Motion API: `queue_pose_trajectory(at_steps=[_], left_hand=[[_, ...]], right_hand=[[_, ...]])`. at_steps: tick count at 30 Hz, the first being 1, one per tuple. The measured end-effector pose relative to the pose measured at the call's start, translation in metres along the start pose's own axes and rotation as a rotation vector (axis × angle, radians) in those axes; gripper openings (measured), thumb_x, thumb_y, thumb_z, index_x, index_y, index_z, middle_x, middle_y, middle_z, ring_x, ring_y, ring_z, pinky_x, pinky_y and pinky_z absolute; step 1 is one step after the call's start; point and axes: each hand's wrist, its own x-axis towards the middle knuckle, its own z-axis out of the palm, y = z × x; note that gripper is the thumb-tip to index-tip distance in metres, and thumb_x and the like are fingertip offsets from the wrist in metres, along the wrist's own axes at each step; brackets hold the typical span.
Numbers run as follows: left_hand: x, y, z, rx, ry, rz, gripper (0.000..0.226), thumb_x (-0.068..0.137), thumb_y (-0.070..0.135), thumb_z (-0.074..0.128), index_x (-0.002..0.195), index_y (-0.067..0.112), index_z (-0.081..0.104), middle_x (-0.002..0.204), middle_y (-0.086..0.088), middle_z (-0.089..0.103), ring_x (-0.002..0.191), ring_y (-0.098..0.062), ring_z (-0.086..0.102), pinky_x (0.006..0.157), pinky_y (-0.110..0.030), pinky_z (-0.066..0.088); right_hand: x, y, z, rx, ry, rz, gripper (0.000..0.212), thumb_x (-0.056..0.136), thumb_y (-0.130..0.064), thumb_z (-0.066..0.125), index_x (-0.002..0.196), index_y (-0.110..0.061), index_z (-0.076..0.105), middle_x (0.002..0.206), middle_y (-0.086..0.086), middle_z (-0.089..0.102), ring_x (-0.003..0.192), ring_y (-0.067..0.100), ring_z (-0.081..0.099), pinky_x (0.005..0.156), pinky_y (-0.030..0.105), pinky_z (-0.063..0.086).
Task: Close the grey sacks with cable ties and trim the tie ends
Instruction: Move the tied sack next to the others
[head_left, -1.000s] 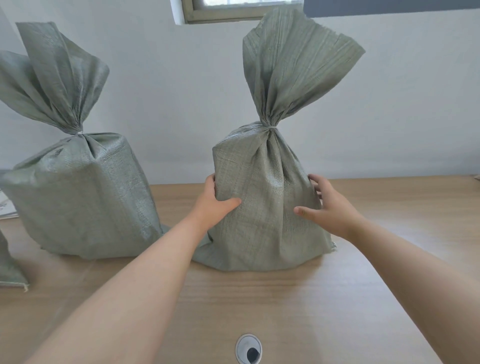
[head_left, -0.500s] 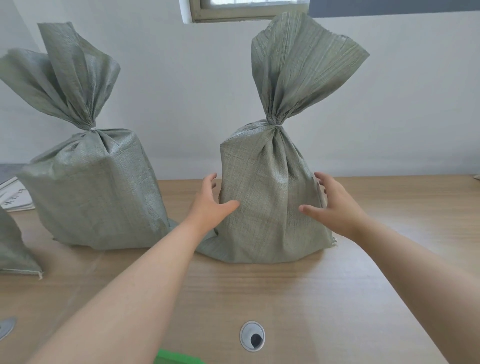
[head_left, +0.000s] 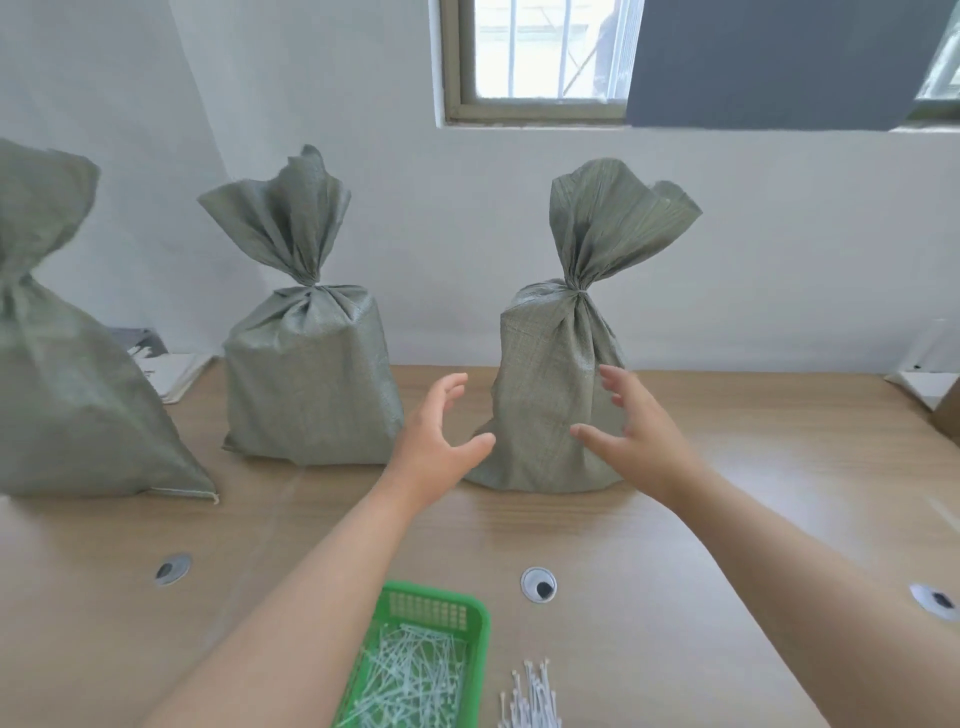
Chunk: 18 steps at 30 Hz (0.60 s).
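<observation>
Both hands, the left hand (head_left: 436, 447) and right hand (head_left: 636, 441), hover open with fingers spread, just beside a tall grey woven sack (head_left: 545, 374). It stands near the wooden tabletop's (head_left: 753, 519) far edge, neck cinched. This sack looks finished; the next one likely needs one of the loose white cable ties (head_left: 530, 696) at the near edge.

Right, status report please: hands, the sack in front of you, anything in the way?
Left hand, right hand open, flanking the rightmost grey sack. Sack upright on table, neck cinched. Nothing blocking it.

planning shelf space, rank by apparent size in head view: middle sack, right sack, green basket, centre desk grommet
1. middle sack and right sack, too alike to rank.
2. green basket, partly cut off, nearer.
3. centre desk grommet.
</observation>
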Motion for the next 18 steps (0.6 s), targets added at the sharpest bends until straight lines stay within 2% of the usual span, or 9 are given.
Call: queue_pose_trajectory(at_steps=[3,11,14,18], left_hand=[[-0.046,0.013,-0.039,-0.009,0.017,0.042,0.073,0.077,0.030,0.076,0.140,0.036,0.041,0.141,0.011,0.051,0.133,-0.004,0.044,0.096,-0.016,0.031],[-0.163,0.027,-0.158,-0.009,0.085,0.107,0.072,0.069,0.046,0.068,0.135,0.046,0.041,0.136,0.022,0.054,0.126,0.005,0.047,0.101,-0.022,0.034],[-0.197,0.026,-0.197,-0.020,0.108,0.102,0.071,0.070,0.047,0.067,0.136,0.047,0.040,0.137,0.024,0.053,0.127,0.006,0.045,0.100,-0.022,0.034],[-0.228,0.021,-0.236,-0.006,0.177,0.085,0.070,0.071,0.045,0.067,0.136,0.048,0.040,0.135,0.026,0.053,0.125,0.008,0.046,0.101,-0.024,0.037]], right_hand=[[-0.043,-0.047,0.010,0.040,0.013,-0.014,0.078,0.085,-0.029,0.074,0.151,-0.024,0.032,0.151,-0.005,0.041,0.139,0.011,0.038,0.114,0.043,0.037],[-0.148,-0.163,0.046,0.125,0.051,-0.033,0.068,0.088,-0.024,0.071,0.147,-0.027,0.037,0.146,-0.008,0.045,0.133,0.009,0.043,0.111,0.035,0.039],[-0.176,-0.198,0.066,0.174,0.054,-0.042,0.066,0.087,-0.023,0.071,0.145,-0.028,0.039,0.144,-0.009,0.048,0.131,0.009,0.045,0.108,0.037,0.042],[-0.190,-0.230,0.095,0.152,-0.006,-0.140,0.067,0.087,-0.022,0.071,0.146,-0.025,0.039,0.144,-0.008,0.047,0.131,0.009,0.045,0.109,0.036,0.042]])
